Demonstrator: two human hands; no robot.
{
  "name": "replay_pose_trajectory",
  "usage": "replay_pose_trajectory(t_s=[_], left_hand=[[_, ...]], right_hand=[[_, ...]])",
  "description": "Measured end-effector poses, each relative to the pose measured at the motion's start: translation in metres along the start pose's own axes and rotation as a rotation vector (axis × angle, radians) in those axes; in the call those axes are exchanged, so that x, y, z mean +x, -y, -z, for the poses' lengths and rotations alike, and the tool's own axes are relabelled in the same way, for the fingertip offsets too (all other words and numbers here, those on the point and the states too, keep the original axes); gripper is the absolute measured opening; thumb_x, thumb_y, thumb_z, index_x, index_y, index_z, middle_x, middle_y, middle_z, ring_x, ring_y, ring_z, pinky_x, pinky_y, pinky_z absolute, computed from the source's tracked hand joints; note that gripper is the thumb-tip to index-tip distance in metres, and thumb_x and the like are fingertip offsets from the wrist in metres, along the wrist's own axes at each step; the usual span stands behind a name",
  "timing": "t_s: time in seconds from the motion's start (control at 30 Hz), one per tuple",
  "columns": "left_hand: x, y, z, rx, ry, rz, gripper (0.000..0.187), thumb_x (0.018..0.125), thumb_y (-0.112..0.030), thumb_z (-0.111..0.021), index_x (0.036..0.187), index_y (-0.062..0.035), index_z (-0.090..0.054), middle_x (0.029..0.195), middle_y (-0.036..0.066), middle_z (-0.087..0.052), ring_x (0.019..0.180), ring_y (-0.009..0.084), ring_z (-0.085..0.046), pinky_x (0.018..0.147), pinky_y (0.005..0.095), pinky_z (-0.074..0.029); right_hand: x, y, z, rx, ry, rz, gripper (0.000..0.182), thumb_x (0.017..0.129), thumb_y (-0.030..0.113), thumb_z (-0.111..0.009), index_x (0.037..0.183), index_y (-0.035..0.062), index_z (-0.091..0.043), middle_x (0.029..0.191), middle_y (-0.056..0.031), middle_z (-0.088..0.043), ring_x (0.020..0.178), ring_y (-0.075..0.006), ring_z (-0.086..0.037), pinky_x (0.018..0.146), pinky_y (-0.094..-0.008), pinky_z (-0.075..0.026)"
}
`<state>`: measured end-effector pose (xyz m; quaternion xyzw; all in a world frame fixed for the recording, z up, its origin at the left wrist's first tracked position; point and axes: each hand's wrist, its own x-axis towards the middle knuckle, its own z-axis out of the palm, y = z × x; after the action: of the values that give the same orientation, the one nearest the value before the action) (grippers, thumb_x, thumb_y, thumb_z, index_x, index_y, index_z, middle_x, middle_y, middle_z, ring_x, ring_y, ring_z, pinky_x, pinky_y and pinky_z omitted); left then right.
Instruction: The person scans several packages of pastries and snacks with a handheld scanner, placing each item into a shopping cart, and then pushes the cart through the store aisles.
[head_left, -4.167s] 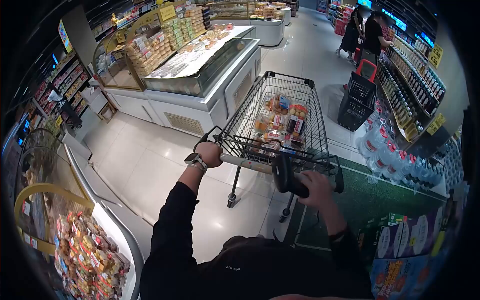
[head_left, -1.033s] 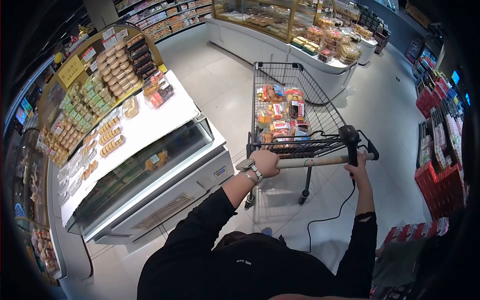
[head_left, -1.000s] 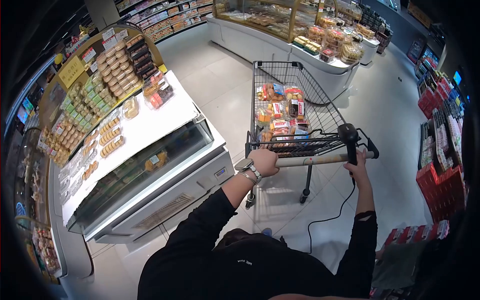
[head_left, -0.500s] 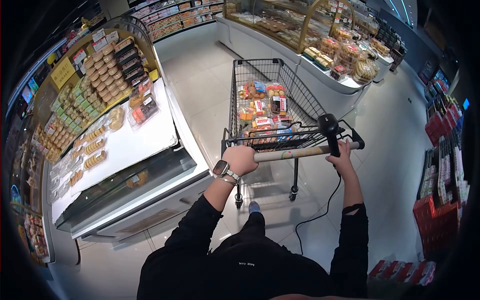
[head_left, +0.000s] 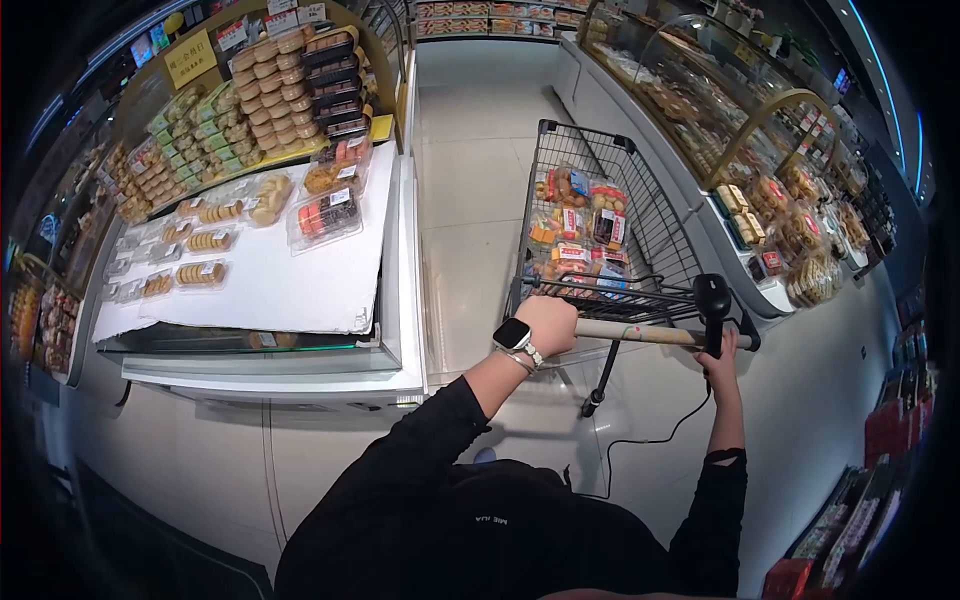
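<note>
My left hand [head_left: 548, 325], with a watch on its wrist, is wrapped round the left end of the shopping cart's handlebar [head_left: 640, 331]. At the right end, my right hand [head_left: 722, 358] closes round the grip of a black handheld scanner [head_left: 712, 300], held upright against the bar. Whether its fingers also grip the bar is hidden. A black cable [head_left: 650, 441] hangs from the scanner toward my body. Ahead of my hands is the black wire shopping cart [head_left: 665, 215], carrying several clear packs of baked goods [head_left: 575, 225].
On the left, a white display counter [head_left: 270, 290] holds cookie packs and stacked boxes [head_left: 275, 90]. A glass-fronted pastry case [head_left: 690, 110] runs along the cart's right. Between them lies a tiled aisle [head_left: 475, 170], ending at stocked shelves [head_left: 500, 22]. Red boxes [head_left: 885, 430] stand far right.
My view has turned left, so the cart and both hands appear farther right. The display counter now lies squarely on the left. Both hands keep their holds.
</note>
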<state>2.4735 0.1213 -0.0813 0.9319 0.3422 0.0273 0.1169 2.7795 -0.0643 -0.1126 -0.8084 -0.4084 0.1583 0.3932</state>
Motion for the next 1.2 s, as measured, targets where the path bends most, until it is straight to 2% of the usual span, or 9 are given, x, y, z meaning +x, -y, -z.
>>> replay_pose_trajectory(t_s=[0.2, 0.23, 0.27, 0.37, 0.43, 0.93, 0.97, 1.13, 1.2], left_hand=[[0.083, 0.002, 0.003, -0.016, -0.037, 0.051, 0.018, 0.065, -0.024, -0.063, 0.072, -0.0081, -0.068, 0.069, 0.012, -0.065, 0.067, 0.0271, -0.065, 0.061, 0.0369, -0.052], [0.098, 0.002, 0.0, -0.024, -0.081, 0.042, 0.017, 0.065, -0.023, -0.063, 0.071, -0.0084, -0.068, 0.068, 0.012, -0.065, 0.066, 0.0269, -0.064, 0.06, 0.0366, -0.051], [0.111, 0.002, 0.0, -0.029, -0.086, 0.072, 0.017, 0.065, -0.023, -0.063, 0.071, -0.0084, -0.068, 0.068, 0.012, -0.065, 0.066, 0.0269, -0.064, 0.06, 0.0366, -0.051], [0.144, 0.003, 0.007, -0.022, -0.089, 0.109, 0.017, 0.064, -0.023, -0.062, 0.069, -0.0079, -0.068, 0.067, 0.012, -0.065, 0.064, 0.0268, -0.064, 0.058, 0.0361, -0.051], [0.165, 0.002, 0.01, -0.032, -0.109, 0.143, 0.017, 0.064, -0.023, -0.062, 0.069, -0.0079, -0.068, 0.067, 0.012, -0.065, 0.064, 0.0268, -0.064, 0.058, 0.0361, -0.051], [0.252, 0.008, 0.02, -0.135, -0.19, 0.165, 0.023, 0.067, -0.024, -0.065, 0.077, -0.0037, -0.06, 0.067, 0.011, -0.062, 0.065, 0.0276, -0.063, 0.056, 0.0372, -0.05], [0.251, 0.01, 0.022, -0.136, -0.186, 0.128, 0.029, 0.07, -0.028, -0.065, 0.082, -0.0027, -0.058, 0.071, 0.012, -0.062, 0.063, 0.0283, -0.062, 0.056, 0.0376, -0.05], [0.239, 0.028, 0.029, -0.227, -0.167, 0.017, 0.039, 0.072, -0.031, -0.064, 0.095, -0.0019, -0.055, 0.085, 0.013, -0.062, 0.069, 0.0283, -0.061, 0.062, 0.037, -0.05], [0.229, 0.041, 0.017, -0.284, -0.44, -0.249, 0.042, 0.073, -0.028, -0.064, 0.105, -0.0033, -0.055, 0.102, 0.011, -0.058, 0.087, 0.0258, -0.057, 0.075, 0.0373, -0.047]], right_hand=[[0.113, -0.023, 0.011, -0.028, 0.018, 0.08, 0.07, 0.059, 0.025, -0.062, 0.124, 0.0055, -0.044, 0.135, -0.0138, -0.033, 0.135, -0.0312, -0.009, 0.108, -0.0422, -0.008], [0.144, -0.053, 0.014, -0.058, 0.033, 0.134, 0.073, 0.061, 0.016, -0.062, 0.129, 0.0065, -0.039, 0.141, -0.01, -0.019, 0.084, -0.0147, -0.051, 0.05, -0.0229, -0.041], [0.169, -0.07, 0.016, -0.113, 0.026, 0.227, 0.072, 0.062, 0.017, -0.062, 0.129, 0.0059, -0.039, 0.14, -0.0099, -0.019, 0.077, -0.013, -0.051, 0.047, -0.0221, -0.039], [0.201, -0.046, 0.014, -0.107, 0.072, 0.207, 0.073, 0.063, 0.018, -0.062, 0.131, 0.0054, -0.037, 0.142, -0.0126, -0.018, 0.097, -0.0183, -0.05, 0.062, -0.0252, -0.045], [0.226, -0.046, 0.014, 0.002, 0.023, 0.216, 0.072, 0.062, 0.021, -0.064, 0.127, 0.0029, -0.039, 0.14, -0.0181, -0.025, 0.136, -0.0326, -0.008, 0.107, -0.0413, -0.01], [0.37, -0.025, 0.028, -0.123, 0.223, 0.356, 0.063, 0.062, 0.017, -0.064, 0.121, 0.0033, -0.046, 0.136, -0.0127, -0.033, 0.135, -0.032, -0.011, 0.108, -0.0418, -0.011], [0.377, -0.015, 0.036, -0.281, 0.325, 0.344, 0.071, 0.066, 0.018, -0.064, 0.131, 0.0034, -0.038, 0.143, -0.0176, -0.021, 0.135, -0.0291, -0.015, 0.105, -0.0352, -0.018], [0.357, 0.067, 0.018, 0.097, 0.405, 0.052, 0.061, 0.067, 0.019, -0.06, 0.123, 0.0019, -0.045, 0.128, -0.0138, -0.043, 0.128, -0.0276, -0.031, 0.106, -0.0372, -0.018], [0.335, 0.107, -0.009, 0.299, 0.475, -0.129, 0.063, 0.069, 0.019, -0.059, 0.126, 0.002, -0.042, 0.124, -0.0152, -0.047, 0.123, -0.026, -0.04, 0.105, -0.0362, -0.021]])
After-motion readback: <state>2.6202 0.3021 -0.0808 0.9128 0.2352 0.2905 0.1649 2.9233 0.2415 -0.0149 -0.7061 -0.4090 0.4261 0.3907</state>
